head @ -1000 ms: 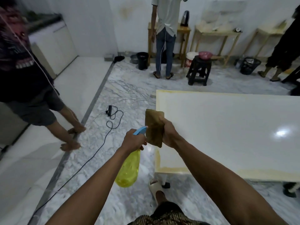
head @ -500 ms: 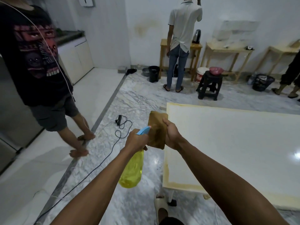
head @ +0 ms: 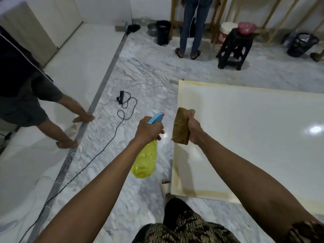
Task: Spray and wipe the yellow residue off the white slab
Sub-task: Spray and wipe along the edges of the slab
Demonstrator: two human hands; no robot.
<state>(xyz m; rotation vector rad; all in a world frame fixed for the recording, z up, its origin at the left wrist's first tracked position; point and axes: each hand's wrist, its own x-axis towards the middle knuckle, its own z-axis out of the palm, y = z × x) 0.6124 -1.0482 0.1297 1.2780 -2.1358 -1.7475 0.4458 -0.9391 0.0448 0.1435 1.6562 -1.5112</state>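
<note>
Beside the white slab's (head: 254, 134) near-left corner, the left hand (head: 149, 130) grips a yellow spray bottle (head: 145, 162) by its blue head. The right hand (head: 192, 130) clenches a brown cloth (head: 181, 127) above the slab's left edge, where yellow residue (head: 180, 95) runs. Beyond, a black stool (head: 235, 48) carries a pink bowl (head: 246, 28), contents unclear.

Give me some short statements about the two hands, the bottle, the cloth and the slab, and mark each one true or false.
1. The left hand grips a yellow spray bottle. True.
2. The right hand holds nothing. False: it grips a folded brown cloth.
3. Yellow residue runs along the edges of the white slab. True.
4. The spray bottle stands on the slab. False: it hangs over the floor, left of the slab.
5. The trigger head is red. False: blue.
</note>
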